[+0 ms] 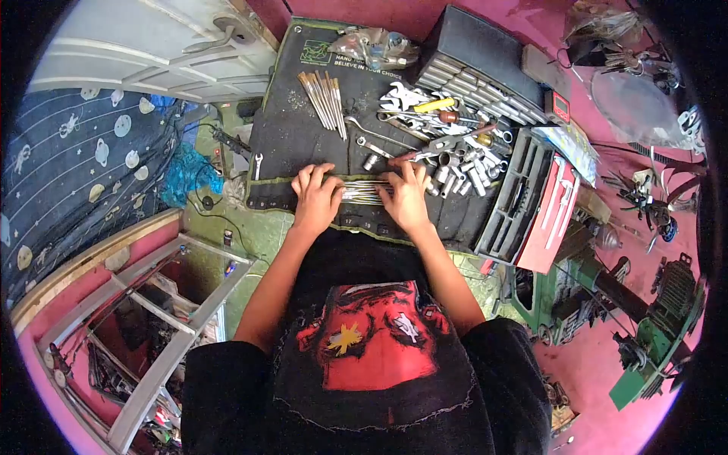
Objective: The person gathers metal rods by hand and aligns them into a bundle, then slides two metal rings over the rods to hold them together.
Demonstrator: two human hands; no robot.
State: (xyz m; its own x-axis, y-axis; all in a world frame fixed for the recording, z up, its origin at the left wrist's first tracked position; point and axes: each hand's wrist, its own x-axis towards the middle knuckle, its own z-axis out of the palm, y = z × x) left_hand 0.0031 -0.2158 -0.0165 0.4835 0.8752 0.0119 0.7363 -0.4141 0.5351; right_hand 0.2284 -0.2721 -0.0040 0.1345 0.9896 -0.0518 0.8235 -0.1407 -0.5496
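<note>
A row of thin, shiny metal rods lies side by side near the front edge of a dark tool roll; their exact kind is not clear. At the left end of the rods is my left hand, fingers bent and thumb against them. My right hand closes on the opposite end the same way, hiding the tips. Beyond my left hand a small wrench lies on the cloth. Several sockets sit to the right of my right hand.
Several slim brown-ended rods fan out farther back. Wrenches and a yellow-handled tool are heaped ahead. A drawer cabinet, plastic bag and open toolbox edge the work surface. A green machine stands right.
</note>
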